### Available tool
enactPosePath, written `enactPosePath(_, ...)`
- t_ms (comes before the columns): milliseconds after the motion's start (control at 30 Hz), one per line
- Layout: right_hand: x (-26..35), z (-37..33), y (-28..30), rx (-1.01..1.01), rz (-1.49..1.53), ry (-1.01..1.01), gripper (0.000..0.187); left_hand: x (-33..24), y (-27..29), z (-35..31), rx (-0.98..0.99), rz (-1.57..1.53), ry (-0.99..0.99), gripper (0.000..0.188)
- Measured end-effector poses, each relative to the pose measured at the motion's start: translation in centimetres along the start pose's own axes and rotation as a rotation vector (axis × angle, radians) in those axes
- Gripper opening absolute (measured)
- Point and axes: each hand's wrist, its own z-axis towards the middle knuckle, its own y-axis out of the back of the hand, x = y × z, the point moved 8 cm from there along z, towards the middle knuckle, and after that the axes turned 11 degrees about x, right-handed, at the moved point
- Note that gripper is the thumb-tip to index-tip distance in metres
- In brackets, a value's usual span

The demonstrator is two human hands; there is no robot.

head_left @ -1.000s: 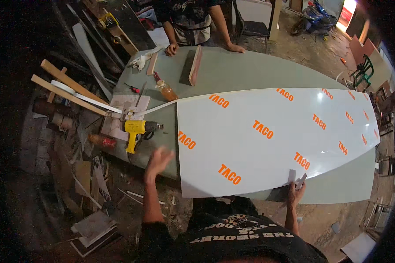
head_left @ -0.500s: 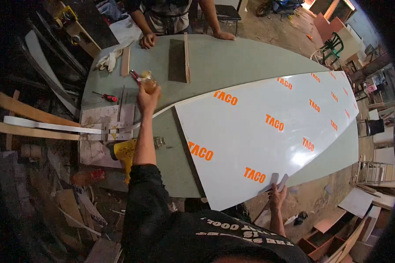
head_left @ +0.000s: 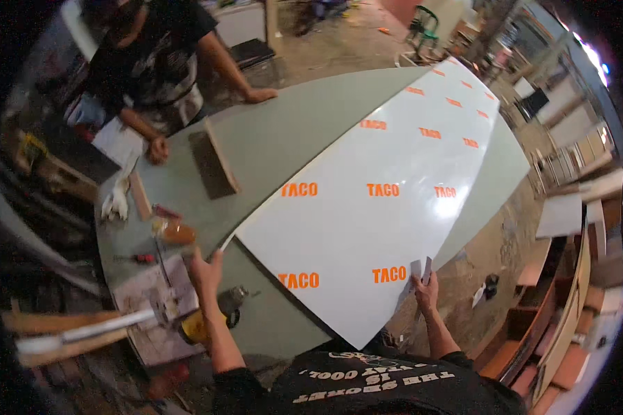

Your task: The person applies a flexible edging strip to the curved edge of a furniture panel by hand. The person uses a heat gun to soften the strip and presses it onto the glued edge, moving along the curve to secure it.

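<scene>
My left hand [head_left: 205, 270] is open, thumb and fingers apart, just short of a small clear bottle with amber contents [head_left: 177, 233] on the green table [head_left: 284, 131]. My right hand [head_left: 426, 290] is closed on a small flat grey piece [head_left: 416, 270] at the near edge of a glossy white panel [head_left: 346, 228] with orange print. The panel lies slantwise across the table. Beside the bottle are a red-handled tool [head_left: 165, 211] and a red screwdriver [head_left: 144, 259]. A yellow power tool [head_left: 195, 327] lies by my left forearm.
Across the table a person rests a hand [head_left: 262, 95] on its edge. An upright board [head_left: 213, 162], a wood strip [head_left: 140, 196] and pale gloves [head_left: 116, 199] sit at the far left. Long strips [head_left: 83, 332] jut out past the left edge. Wood offcuts [head_left: 533, 304] stand at the right.
My left hand has let go of the amber bottle, which now rests on the table, and has drawn back from it. The whole view has turned; my right hand keeps its place at the panel's edge.
</scene>
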Motion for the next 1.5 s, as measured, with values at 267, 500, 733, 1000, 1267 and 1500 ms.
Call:
enactPosePath(267, 2.9, -1.5, 0.1, -0.132, -0.041, -0.017, 0.044, -4.6, -3.6, 4.5, 0.149, 0.353, -0.342, 0.024)
enactPosePath(500, 5.2, -1.4, -1.9, -0.117, 0.020, 0.091, 0.031, -2.4, -2.8, 5.7, -0.108, 0.195, -0.250, 0.017)
enactPosePath(733, 2.6, -1.1, -0.9, -0.017, -0.052, 0.046, 0.044, -3.8, -3.4, 4.5, -0.124, 0.240, -0.297, 0.016)
enactPosePath(1000, 3.4, -0.9, -1.0, 0.137, -0.053, 0.037, 0.029, -3.1, -4.2, -0.2, -0.215, 0.117, -0.291, 0.022)
enactPosePath(1267, 3.2, -1.1, -1.0, 0.231, -0.173, 0.067, 0.030, -7.0, -7.3, -6.7, -0.270, 0.028, -0.260, 0.024)
enactPosePath(1500, 3.2, -1.3, -1.7, 0.251, 0.017, 0.167, 0.030, -6.8, -9.4, -7.5, -0.341, 0.015, -0.381, 0.031)
